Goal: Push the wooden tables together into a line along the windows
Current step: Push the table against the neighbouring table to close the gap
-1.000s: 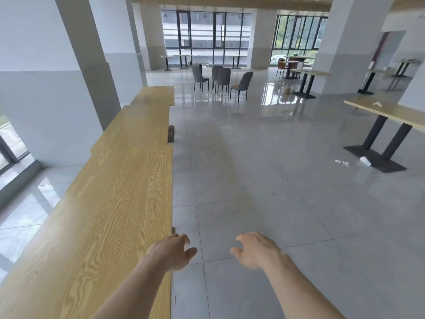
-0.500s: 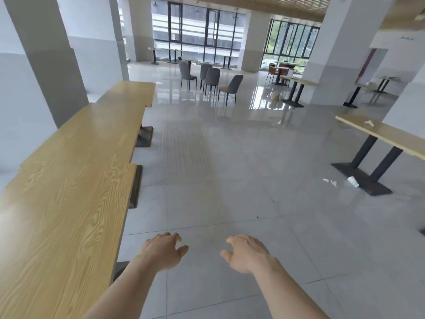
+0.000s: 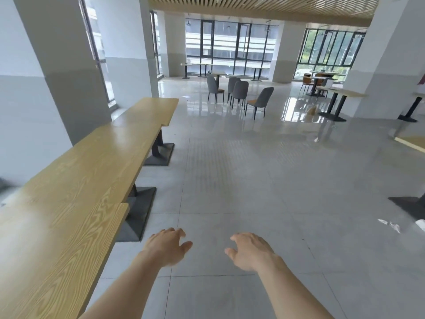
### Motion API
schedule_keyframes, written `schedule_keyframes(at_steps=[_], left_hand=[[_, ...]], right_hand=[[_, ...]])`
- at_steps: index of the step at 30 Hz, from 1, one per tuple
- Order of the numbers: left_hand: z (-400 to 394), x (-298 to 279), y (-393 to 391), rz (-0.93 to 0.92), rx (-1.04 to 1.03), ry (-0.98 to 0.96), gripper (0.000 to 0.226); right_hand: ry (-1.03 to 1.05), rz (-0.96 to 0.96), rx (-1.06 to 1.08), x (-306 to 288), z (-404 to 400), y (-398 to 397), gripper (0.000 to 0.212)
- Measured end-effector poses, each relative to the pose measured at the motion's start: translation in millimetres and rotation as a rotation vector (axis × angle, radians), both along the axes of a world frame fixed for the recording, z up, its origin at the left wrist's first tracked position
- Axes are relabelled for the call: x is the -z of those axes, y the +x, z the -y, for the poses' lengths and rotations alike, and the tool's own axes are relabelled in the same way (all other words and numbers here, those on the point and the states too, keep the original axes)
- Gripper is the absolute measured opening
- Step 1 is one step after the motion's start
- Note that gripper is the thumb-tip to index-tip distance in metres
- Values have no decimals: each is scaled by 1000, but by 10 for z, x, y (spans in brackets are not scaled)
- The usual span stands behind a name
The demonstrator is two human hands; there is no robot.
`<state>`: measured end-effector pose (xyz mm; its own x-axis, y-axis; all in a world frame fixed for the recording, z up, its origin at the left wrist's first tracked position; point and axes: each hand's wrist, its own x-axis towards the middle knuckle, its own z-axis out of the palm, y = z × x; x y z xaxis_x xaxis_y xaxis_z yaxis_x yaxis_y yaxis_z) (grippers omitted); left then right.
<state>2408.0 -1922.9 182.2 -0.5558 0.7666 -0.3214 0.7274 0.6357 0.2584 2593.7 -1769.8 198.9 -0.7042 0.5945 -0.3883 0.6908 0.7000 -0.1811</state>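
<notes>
We held our left hand (image 3: 167, 247) and right hand (image 3: 251, 250) spread, empty, over the floor (image 3: 253, 180), right of the bench (image 3: 76, 180) row.

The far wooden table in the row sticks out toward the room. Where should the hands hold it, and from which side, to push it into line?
Probably the long room-side edge of the far wooden table, approached from the open floor. That edge juts past the neighbouring table, so both the left hand and right hand, now empty, could press flat on it and push toward the windows.
</notes>
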Motion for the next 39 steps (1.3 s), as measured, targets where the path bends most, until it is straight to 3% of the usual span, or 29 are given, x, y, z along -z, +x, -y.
schedule_keyframes(at_steps=[7,16,26,31,35,39], left_hand=[[-961,-188,-778,-5,-170,63,53],[-1026,53,-2037,21,-444,79,49],[-583,584,-3545,134,-903,77,52],[-223,732,-3707,154,-1123,59,54],[17,848,-3633,156,-1294,59,53],[162,1127,-3416,89,-1439,71,51]], right_hand=[[-11,26,-160,-135,-1256,-1094,58],[-3,74,-457,102,-1736,-2982,58],[25,164,-840,512,-1339,-5341,52],[-5,174,-1067,646,-888,-6015,53],[-31,161,-1224,887,-507,-6306,40],[-64,94,-1373,1285,-153,-6369,48]])
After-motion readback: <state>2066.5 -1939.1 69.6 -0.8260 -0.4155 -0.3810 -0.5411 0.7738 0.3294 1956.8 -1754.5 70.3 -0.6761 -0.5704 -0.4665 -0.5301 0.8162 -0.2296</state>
